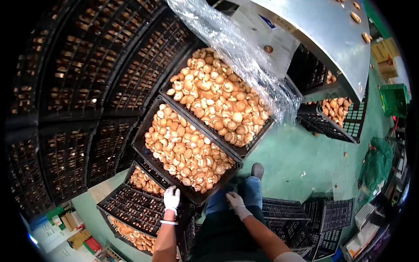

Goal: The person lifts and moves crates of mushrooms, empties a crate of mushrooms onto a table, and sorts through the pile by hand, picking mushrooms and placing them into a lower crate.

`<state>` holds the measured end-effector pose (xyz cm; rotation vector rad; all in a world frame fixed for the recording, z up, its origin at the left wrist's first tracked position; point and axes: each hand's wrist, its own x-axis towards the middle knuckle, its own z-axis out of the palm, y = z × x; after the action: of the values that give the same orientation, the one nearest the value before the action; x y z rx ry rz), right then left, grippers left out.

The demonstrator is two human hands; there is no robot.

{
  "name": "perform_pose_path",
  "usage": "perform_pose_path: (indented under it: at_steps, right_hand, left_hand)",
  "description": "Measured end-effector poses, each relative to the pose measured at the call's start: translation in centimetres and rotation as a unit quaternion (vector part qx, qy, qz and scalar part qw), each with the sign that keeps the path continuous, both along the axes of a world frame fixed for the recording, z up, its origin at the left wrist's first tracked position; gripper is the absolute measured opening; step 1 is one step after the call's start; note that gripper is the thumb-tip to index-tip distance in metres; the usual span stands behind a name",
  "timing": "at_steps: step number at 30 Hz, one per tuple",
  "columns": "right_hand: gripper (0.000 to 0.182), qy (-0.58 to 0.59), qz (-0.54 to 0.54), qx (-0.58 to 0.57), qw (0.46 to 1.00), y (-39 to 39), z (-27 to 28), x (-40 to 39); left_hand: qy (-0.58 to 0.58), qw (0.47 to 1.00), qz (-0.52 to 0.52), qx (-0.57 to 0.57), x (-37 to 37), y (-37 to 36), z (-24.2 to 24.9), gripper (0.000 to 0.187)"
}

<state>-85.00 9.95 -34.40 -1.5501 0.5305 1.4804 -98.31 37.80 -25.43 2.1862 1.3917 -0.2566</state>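
My left hand (172, 199), in a white glove, is at the near left edge of a black plastic crate (187, 193) full of brown mushrooms (187, 150). Its fingers are bent over the crate's rim. My right hand (236, 202), also gloved, hangs in front of my jeans, a little apart from the crate's near right side. Its fingers are loosely extended, and I see nothing in them. A second crate (241, 151) heaped with mushrooms (220, 98) stands directly behind the first.
Tall stacks of mushroom-filled black crates (83, 65) rise at left. Crumpled clear plastic (244, 48) lies along the back crate. A metal table (323, 32) stands upper right, above another mushroom crate (327, 120). Black crates (288, 209) lie at lower right. My shoe (257, 170) is on the green floor.
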Motion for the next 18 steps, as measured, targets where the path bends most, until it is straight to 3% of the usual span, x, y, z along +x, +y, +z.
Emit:
perform_pose_path:
  at_steps: [2,4,6,8,10,11,13,14,16,18]
  right_hand:
    - [0.052,-0.113,-0.037,-0.047,0.992,3.3,-1.5,-2.7]
    - [0.060,-0.097,-0.110,-0.008,0.989,6.3,-3.0,-3.4]
    - [0.060,-0.079,-0.124,-0.094,0.985,8.7,-4.6,-3.7]
    - [0.040,-0.086,-0.174,-0.109,0.975,9.9,-3.0,-1.9]
    - [0.029,-0.076,-0.274,-0.073,0.956,10.2,-4.9,-2.6]
    - [0.029,-0.076,-0.274,-0.074,0.956,10.1,-5.6,-2.8]
    - [0.019,0.002,-0.364,-0.024,0.931,9.8,-6.9,-3.2]
    - [0.019,0.003,-0.362,-0.021,0.932,9.9,-7.4,-3.2]
    - [0.009,-0.104,-0.166,-0.113,0.974,9.7,-8.2,-3.4]
    - [0.009,-0.054,-0.287,0.006,0.956,9.9,-7.0,-3.0]
  left_hand:
    - [-0.017,0.999,0.035,0.007,0.5,1.1,-0.8,0.027]
    - [-0.016,1.000,0.011,-0.012,1.1,1.9,-1.5,0.026]
    - [-0.025,0.999,-0.011,-0.029,1.3,2.4,-2.6,0.026]
    - [-0.018,0.999,-0.012,-0.024,1.1,2.6,-3.8,0.026]
    - [-0.028,0.999,0.009,-0.036,0.8,2.7,-5.3,0.026]
    - [-0.018,0.999,0.010,-0.048,0.8,2.6,-5.5,0.026]
    - [-0.003,0.998,0.008,-0.055,0.8,2.2,-5.8,0.026]
    - [-0.004,0.999,0.010,-0.051,0.7,2.0,-6.1,0.026]
    - [-0.022,0.999,0.015,-0.038,0.0,1.2,-6.8,0.027]
    - [-0.036,0.999,0.032,-0.020,0.2,-0.3,-6.1,0.027]
